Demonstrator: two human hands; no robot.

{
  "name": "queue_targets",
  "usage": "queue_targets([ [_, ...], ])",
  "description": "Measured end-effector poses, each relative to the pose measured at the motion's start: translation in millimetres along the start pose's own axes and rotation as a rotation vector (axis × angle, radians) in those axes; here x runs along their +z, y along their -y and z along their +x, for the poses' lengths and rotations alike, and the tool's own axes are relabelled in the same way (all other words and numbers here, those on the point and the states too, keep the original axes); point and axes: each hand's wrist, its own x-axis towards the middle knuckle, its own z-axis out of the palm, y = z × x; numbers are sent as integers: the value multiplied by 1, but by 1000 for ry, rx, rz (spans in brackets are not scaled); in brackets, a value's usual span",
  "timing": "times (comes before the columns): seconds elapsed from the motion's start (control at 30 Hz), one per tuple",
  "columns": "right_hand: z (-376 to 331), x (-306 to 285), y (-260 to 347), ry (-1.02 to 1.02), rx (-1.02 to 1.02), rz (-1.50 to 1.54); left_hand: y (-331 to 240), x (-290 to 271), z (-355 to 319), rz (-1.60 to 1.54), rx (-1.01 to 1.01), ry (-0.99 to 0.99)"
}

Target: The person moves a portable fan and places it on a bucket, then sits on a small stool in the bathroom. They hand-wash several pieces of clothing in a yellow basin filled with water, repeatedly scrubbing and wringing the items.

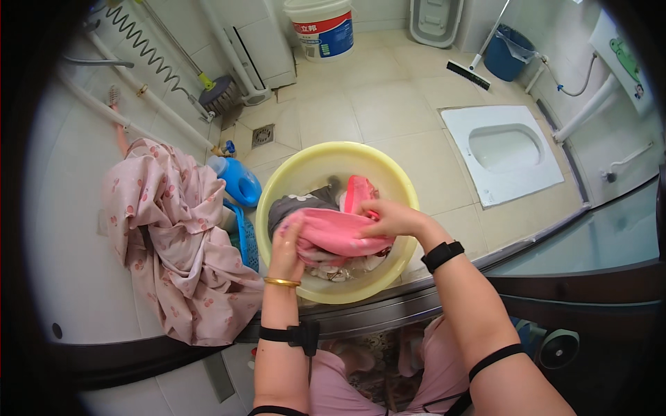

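A pink cloth garment is stretched between my two hands over a round yellow basin. My left hand grips its left end, fingers closed on the fabric. At the other end, my right hand pinches the cloth between thumb and fingers. Beneath it, a grey garment with a white flower lies in the basin, which holds some water. A brighter coral-pink piece rises behind the cloth; I cannot tell whether it belongs to the same garment. Other wet laundry shows partly below.
Left of the basin hang pink patterned cloth folds, beside a blue detergent bottle and a blue basket. A squat toilet is set in the floor at right. Behind stand a white bucket, a broom and a blue bin.
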Motion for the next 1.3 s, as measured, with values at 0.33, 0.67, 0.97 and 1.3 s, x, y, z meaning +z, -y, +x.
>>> queue_targets([
  [0.33, 17, 67, 46, -515, 168, 691, 64, -67, 45, -85, 32, -287],
  [0.67, 29, 102, 39, -746, -184, -228, 100, -8, 43, -831, -11, 701],
  [0.97, 18, 110, 48, -562, -102, -29, 76, -6, 19, -684, -215, 530],
  [1.3, 22, 86, 26, -622, 85, -125, 59, 28, 1, -494, -306, 34],
])
